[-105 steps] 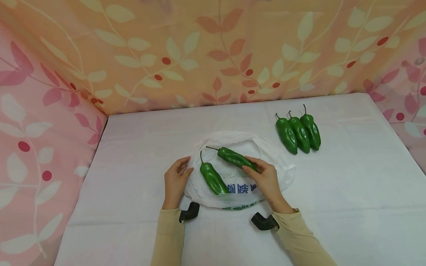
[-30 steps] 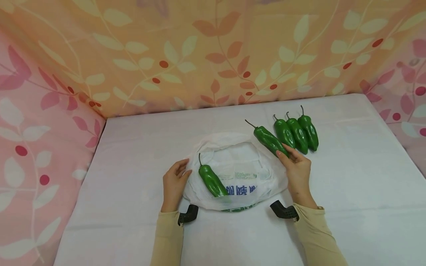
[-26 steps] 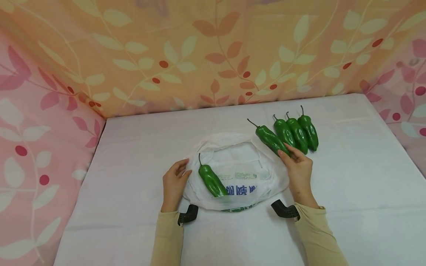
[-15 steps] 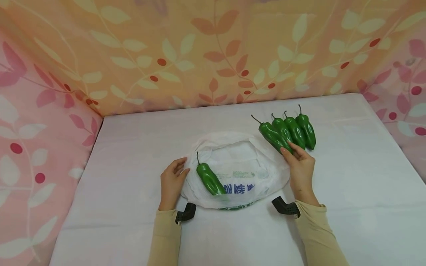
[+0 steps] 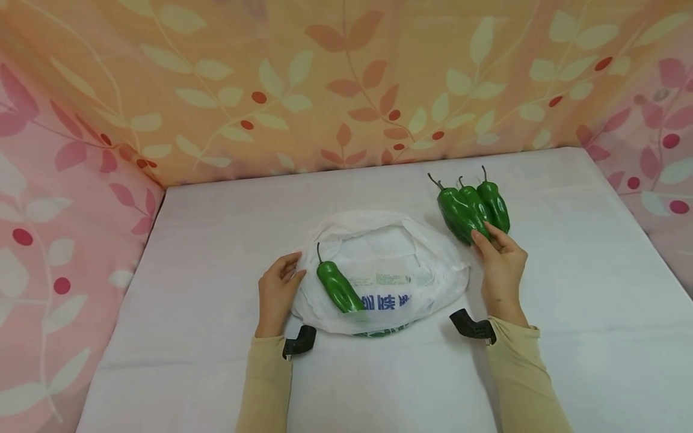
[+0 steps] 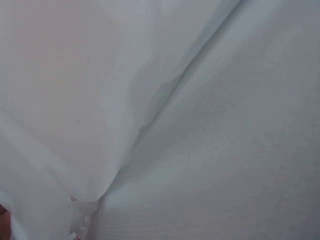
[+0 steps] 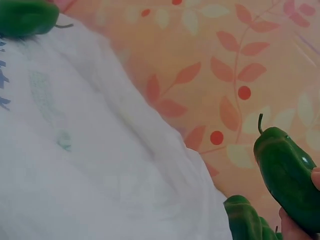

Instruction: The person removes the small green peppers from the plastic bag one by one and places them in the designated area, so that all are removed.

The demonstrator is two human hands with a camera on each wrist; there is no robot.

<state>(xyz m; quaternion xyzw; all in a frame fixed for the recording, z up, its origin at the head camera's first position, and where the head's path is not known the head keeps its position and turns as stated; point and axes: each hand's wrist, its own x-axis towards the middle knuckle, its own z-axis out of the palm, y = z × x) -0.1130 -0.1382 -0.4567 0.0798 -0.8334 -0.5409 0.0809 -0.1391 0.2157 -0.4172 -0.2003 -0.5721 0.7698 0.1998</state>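
In the head view, my right hand [image 5: 503,267] pinches a long green pepper [image 5: 456,209] by its lower end, between thumb and fingers. The pepper overlaps the leftmost of several green peppers [image 5: 499,207] grouped at the right, partly hiding it. The right wrist view shows the held pepper [image 7: 285,170] with fingertips on it and other peppers [image 7: 245,220] below. At the middle lies a white plastic bag [image 5: 373,249] with its mouth spread. One green pepper [image 5: 338,287] lies in its left part, the tip covered by the front film. My left hand [image 5: 277,294] holds the bag's left edge.
A white cloth [image 5: 216,240] covers the table. Behind it hangs an orange leaf-patterned curtain [image 5: 238,78], with pink patterned cloth [image 5: 43,252] at the sides. Black wrist mounts [image 5: 300,341] sit on both forearms.
My right hand has carried the pepper from above the bag rightward to the grouped peppers, where it overlaps the leftmost one. My left hand stays at the bag's edge.
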